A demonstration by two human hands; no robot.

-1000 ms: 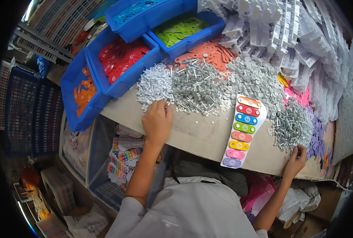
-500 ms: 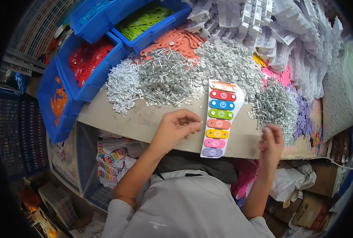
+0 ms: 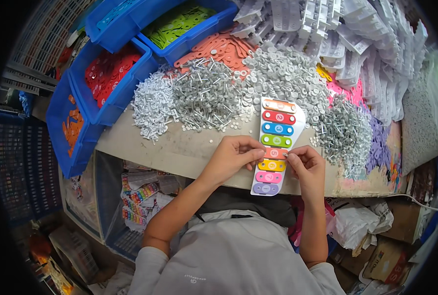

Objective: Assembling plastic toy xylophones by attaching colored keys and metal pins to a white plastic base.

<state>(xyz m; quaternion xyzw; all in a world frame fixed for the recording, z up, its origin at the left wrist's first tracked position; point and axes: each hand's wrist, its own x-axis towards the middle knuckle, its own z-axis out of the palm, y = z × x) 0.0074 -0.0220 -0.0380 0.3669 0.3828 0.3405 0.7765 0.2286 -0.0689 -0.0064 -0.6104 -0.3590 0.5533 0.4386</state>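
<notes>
In the middle of the frame, a white toy board (image 3: 276, 141) lies at the table's near edge, maybe so both hands can reach it. The left hand (image 3: 234, 157) and right hand (image 3: 307, 164) have fingertips pinched at its salmon bar (image 3: 274, 153); I cannot tell if they hold tiny bits. The table (image 3: 179, 153) is dull grey. Metal pins (image 3: 204, 93) sit heaped behind, likely for easy grabbing. Blue bins (image 3: 129, 89), upper left, seem to keep colours apart. Dark crates (image 3: 17, 157) stand far left.

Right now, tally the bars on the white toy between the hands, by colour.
Orange bar: 1
Red bar: 1
Blue bar: 1
Green bar: 1
Salmon bar: 1
Yellow bar: 1
Pink bar: 1
Purple bar: 1
Total: 8
</notes>
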